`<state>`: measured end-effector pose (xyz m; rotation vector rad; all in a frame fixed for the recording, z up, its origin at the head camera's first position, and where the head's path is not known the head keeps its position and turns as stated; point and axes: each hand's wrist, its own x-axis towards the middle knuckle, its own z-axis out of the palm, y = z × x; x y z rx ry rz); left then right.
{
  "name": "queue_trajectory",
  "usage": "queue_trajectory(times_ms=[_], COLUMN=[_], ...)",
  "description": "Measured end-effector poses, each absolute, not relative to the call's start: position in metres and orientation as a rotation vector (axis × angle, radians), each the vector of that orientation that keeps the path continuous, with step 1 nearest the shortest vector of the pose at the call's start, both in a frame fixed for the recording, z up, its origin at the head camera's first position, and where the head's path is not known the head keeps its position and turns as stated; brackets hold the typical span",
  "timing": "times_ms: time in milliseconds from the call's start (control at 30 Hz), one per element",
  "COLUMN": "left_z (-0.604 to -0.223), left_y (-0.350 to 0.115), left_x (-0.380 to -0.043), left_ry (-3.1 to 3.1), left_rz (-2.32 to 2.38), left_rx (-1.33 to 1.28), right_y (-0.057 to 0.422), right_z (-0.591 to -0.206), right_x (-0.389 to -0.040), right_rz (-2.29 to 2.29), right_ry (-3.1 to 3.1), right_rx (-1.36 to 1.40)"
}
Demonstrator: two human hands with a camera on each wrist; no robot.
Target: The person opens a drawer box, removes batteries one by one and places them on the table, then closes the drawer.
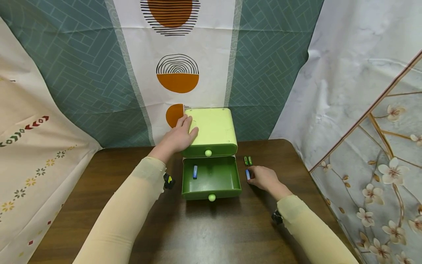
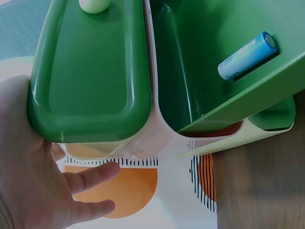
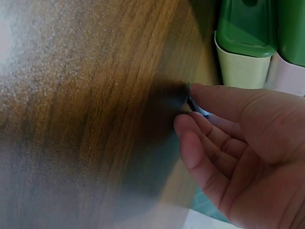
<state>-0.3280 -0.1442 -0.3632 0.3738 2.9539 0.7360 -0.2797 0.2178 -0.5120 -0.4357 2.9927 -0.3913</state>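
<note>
My left hand (image 1: 176, 137) rests against the top left edge of a small yellow-green drawer cabinet (image 1: 215, 126), its fingers extended. Below the cabinet's upper drawer, which is pushed in, a green drawer (image 1: 219, 178) stands pulled out. One blue battery (image 1: 195, 172) lies on the left of that drawer's floor; the left wrist view shows this blue battery (image 2: 248, 56) close up. On the table right of the drawer, my right hand (image 1: 263, 178) pinches a second blue battery (image 1: 248, 175) between thumb and fingers. In the right wrist view the fingers hide most of it.
Two green batteries (image 1: 248, 161) lie side by side on the wooden table (image 1: 211, 234), just beyond my right hand. A patterned cloth (image 1: 211, 47) hangs behind the cabinet. Floral fabric (image 1: 372, 183) borders the table's right side, and cream fabric (image 1: 36, 154) its left.
</note>
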Motion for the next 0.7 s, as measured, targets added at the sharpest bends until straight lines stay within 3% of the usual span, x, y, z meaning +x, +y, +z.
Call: queue_trajectory(times_ms=[700], left_z=[-0.3635], left_y=[-0.1436], left_x=[-0.3276], left_ry=[2.959], left_rz=[0.739], left_rx=[0.376], right_y=[0.2205], right_z=[-0.5074], right_x=[-0.2700], right_rz=[-0.425], right_ry=[3.026], right_rx=[-0.459])
